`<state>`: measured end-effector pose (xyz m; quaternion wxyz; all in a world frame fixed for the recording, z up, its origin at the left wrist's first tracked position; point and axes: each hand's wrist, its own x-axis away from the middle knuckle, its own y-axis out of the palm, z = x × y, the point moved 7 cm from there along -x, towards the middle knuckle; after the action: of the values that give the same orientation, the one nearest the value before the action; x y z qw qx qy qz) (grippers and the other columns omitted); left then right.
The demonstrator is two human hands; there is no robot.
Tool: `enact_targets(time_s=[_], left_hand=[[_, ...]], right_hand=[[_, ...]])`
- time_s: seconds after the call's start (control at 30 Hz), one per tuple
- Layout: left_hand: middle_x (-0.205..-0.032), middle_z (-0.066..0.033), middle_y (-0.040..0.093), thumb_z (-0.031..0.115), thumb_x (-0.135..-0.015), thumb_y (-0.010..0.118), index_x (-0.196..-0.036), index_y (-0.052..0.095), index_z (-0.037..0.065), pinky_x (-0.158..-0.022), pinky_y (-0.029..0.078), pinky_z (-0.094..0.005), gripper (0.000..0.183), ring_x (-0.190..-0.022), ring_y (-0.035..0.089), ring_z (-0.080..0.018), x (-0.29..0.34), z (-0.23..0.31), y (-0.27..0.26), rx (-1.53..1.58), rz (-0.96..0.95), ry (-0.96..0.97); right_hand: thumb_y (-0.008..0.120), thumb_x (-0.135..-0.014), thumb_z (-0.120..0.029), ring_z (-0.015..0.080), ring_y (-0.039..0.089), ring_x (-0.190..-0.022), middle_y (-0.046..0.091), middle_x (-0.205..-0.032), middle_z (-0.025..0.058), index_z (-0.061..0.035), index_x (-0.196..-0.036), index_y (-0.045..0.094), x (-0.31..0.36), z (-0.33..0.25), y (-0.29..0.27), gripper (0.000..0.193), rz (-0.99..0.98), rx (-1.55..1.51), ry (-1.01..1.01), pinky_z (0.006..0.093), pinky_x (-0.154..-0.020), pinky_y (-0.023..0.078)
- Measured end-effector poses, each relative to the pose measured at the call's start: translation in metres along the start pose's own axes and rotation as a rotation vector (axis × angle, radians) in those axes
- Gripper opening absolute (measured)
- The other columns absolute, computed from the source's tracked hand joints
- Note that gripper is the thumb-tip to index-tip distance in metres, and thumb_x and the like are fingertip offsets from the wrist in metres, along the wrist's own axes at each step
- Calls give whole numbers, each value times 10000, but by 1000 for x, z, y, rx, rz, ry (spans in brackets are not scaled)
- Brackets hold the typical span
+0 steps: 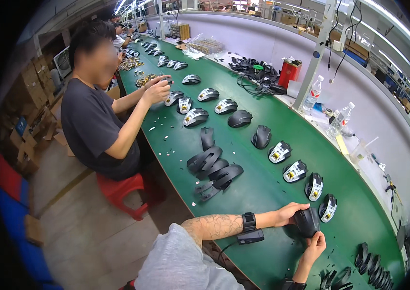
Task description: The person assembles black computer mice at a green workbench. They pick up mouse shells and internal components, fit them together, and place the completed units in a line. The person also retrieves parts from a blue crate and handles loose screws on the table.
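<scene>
A black computer mouse is held between my two hands over the green table. My left hand closes on its far left side, and my right hand grips its near end with thumb and fingers. Just beyond stand partly built mice with white inner shells, the closest being one half-built mouse and another mouse. Farther along the same row sits a mouse with a dark cover. Black curved mouse covers lie piled to the left of the row.
A co-worker in a dark shirt sits on a red stool at the left, handling a mouse. More black covers line the near right. Cables, a red tin and water bottles stand along the wall side.
</scene>
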<state>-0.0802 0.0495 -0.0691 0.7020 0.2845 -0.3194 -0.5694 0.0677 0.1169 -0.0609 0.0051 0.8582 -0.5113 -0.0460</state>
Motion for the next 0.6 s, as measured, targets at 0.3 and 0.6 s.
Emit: enact_targets(time_s=[0.3,0.6], left_hand=[[-1112,-65,553,301,-887,561,-1267,349,118,-823,492,-348,472,-933,592,-170,3,-11,11,-72,-163,-105],[-1023,-94,600,254,-873,579,-1142,465,36,-691,553,-324,365,-881,631,-207,-10,-12,-6,-90,-46,-53]], right_hand=[[478,-940,-288,82,536,-744,568,-854,6,-17,-881,558,1,0,-1,289,78,-72,84,245,-639,476],[827,-566,-248,277,499,-1136,517,-1223,144,-7,-1236,479,1,-57,30,792,-122,641,-429,355,-954,403]])
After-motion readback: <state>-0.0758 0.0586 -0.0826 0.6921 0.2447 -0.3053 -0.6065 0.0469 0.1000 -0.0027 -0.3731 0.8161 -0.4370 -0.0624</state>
